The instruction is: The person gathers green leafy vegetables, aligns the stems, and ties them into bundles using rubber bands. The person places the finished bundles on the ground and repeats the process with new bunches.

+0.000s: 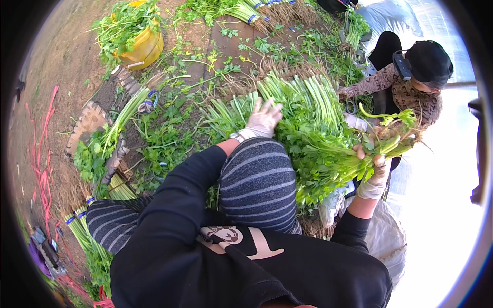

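Observation:
My left hand [263, 118], in a pale glove, rests with fingers spread at the left edge of a large pile of celery-like leafy stalks [316, 100]. On the right, my right hand [374, 169], also gloved, is closed around the stems of a rooted bunch of leafy stalks [389, 146], roots pointing away to the right. The leaves of that bunch overlap the pile. A separate bunch [125, 115] lies to the left, beside blue-handled scissors [154, 99].
A person [412, 84] in a black cap crouches at the right, one hand by the pile. A yellow bucket [144, 50] holds leafy trimmings. Banded bunches [250, 15] lie at the top, others [83, 223] at lower left. Red plastic strips [42, 161] lie on the soil.

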Demonstrator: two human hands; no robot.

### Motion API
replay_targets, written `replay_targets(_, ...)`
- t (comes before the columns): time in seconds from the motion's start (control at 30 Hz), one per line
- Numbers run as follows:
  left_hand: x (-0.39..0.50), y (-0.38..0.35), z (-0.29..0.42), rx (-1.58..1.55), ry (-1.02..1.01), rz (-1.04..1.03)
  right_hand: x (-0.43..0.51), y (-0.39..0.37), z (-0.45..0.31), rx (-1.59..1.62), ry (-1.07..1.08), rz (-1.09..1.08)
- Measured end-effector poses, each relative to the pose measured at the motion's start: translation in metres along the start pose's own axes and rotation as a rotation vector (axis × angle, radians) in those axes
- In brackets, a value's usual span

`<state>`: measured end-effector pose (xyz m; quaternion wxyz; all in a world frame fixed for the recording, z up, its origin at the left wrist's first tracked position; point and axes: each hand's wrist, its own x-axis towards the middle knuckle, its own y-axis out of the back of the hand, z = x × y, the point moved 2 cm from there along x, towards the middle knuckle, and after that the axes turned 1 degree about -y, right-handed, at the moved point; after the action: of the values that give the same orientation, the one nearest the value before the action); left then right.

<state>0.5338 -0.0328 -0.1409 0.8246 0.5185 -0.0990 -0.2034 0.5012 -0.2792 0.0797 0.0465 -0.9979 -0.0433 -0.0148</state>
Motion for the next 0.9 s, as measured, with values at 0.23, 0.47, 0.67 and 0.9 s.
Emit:
replay_targets(0.23,-0.005,-0.055,-0.009,-0.288,-0.112,-0.410,-0.012,0.018,-0.090,0.297,0.385,-0.101)
replay_targets(0.47,-0.046,-0.031,-0.063,-0.627,0.097,-0.145,0.066,-0.053,-0.131,-0.394,0.405,-0.136)
replay_targets(0.67,-0.171,0.142,-0.068,-0.435,0.247,0.528,0.074,-0.179,-0.112,0.044,0.597,-0.288)
replay_targets(0.9,-0.283,0.256,0.032,0.007,0.262,0.618,-0.002,-0.296,-0.048,0.290,0.181,-0.523)
